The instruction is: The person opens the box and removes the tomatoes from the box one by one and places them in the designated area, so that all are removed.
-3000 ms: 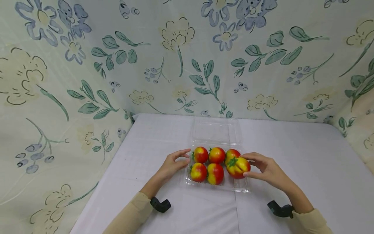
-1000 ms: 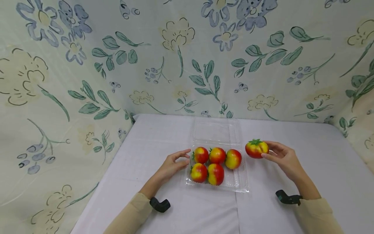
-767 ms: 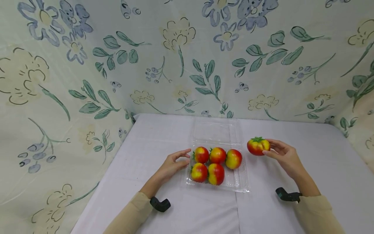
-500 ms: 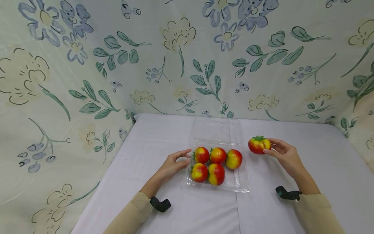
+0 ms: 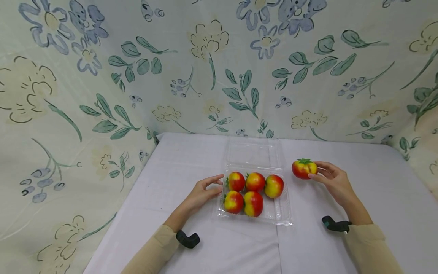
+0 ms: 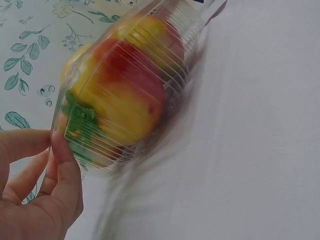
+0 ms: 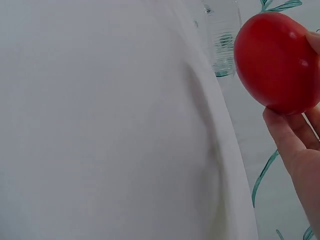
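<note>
My right hand (image 5: 333, 182) pinches a glossy red-and-yellow tomato (image 5: 304, 169) with a green leafy top, to the right of a clear plastic clamshell box (image 5: 273, 217). In the right wrist view the tomato (image 7: 275, 62) shows its smooth red side, with thumb and fingers at its edges. My left hand (image 5: 202, 193) pinches the box's left rim, thumb and fingers on either side of it in the left wrist view. Several similar tomatoes (image 5: 253, 203) lie in the box in two rows; the front right spot holds none.
The box's clear lid (image 5: 253, 153) lies folded back behind it. A white cloth (image 5: 191, 160) covers the table, and a floral curtain (image 5: 198, 76) hangs behind and at the sides. Black curved devices (image 5: 188, 239) sit on both wrists.
My right hand has taken one tomato out of the front right of the box and carried it right and back, slowing lately. The left hand and box have stayed in place.
</note>
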`<state>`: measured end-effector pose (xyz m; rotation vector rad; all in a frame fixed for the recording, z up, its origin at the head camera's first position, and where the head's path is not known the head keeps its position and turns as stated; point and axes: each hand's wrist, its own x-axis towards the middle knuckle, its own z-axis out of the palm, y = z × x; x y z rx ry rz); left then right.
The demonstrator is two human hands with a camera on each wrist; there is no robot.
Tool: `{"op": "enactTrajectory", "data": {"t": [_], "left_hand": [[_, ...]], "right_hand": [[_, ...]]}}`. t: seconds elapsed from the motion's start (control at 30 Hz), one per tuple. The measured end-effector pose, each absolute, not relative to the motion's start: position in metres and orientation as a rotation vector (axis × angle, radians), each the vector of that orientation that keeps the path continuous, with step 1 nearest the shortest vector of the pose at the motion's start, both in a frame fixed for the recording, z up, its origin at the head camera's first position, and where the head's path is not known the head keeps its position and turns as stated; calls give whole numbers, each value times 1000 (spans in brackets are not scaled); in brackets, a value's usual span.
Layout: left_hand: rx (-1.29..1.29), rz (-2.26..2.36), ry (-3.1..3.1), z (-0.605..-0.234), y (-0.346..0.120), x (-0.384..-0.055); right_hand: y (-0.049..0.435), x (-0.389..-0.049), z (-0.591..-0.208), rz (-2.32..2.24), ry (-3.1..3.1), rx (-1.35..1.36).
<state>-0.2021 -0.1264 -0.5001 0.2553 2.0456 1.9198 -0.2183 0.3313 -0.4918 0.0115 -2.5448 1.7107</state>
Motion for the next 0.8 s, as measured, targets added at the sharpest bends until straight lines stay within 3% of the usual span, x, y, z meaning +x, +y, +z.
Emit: {"op": "enactTrajectory", "data": {"t": [0.8], "left_hand": [[256,1927,2039,-498,-127,-200]], "right_hand": [[337,-223,-498,1736,-2563,-148]]}}
